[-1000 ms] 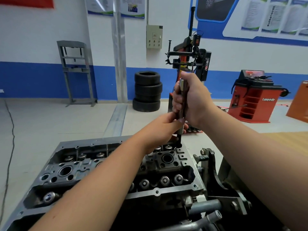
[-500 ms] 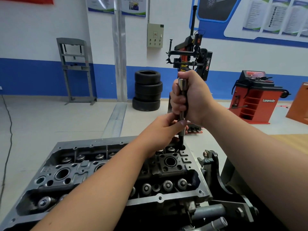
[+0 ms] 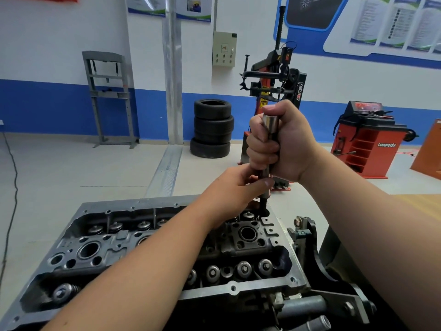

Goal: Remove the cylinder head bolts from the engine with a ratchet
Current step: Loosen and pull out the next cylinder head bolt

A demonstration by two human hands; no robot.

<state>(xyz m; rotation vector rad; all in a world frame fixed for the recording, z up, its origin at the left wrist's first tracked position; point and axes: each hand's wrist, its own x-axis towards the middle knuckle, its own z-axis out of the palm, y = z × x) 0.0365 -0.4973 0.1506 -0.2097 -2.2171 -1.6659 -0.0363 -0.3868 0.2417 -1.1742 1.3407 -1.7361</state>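
Observation:
A grey cylinder head (image 3: pixel 284 237) with valve springs and open bores lies in front of me on an engine stand. A metal ratchet tool (image 3: pixel 270 124) stands nearly upright, its dark extension going down into a hole at the head's far right corner. My right hand (image 3: pixel 281 142) grips the upper handle in a fist. Just below it, my left hand (image 3: pixel 238 187) holds the shaft with fingers and thumb. The bolt itself is hidden in the hole.
The stand's black bracket (image 3: pixel 310 237) and metal pipes (image 3: pixel 303 306) sit right of the head. Beyond are stacked tyres (image 3: pixel 212 127), a tyre changer (image 3: pixel 274 82), a red wheel balancer (image 3: pixel 367 139) and a grey press frame (image 3: pixel 107 96) by the wall.
The view has shifted slightly. Both hands stay on the upright tool, which has kept its place in the corner hole.

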